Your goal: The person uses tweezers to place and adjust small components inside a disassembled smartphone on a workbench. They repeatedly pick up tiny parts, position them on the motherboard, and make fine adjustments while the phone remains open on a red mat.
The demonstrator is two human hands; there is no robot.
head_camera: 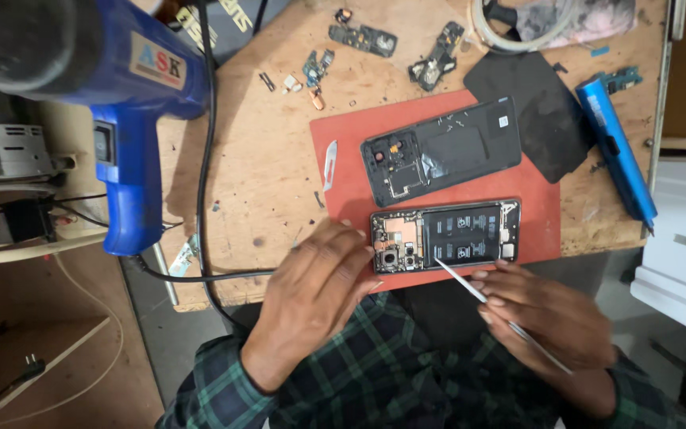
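Opened phone [445, 235] lying on red mat [343, 143], counter [271, 135] beneath. Left hand [315, 294] at the phone's 8 o'clock, fingers [355, 248] pressing its camera end. Right hand [553, 314] at 5 o'clock, fingers grasping a thin tool [478, 292], tip touching the battery. Back cover [441, 149] lying at the phone's 12 o'clock.

A rectangular label [157, 61], pale with red and blue lettering, sits on the side of the blue heat gun [125, 119] at upper left. A small white square sticker [503, 121] lies on the black back cover [442, 149] on the red mat [343, 214]. On the opened phone [446, 235] below it, the black battery [464, 233] carries white printed label markings.
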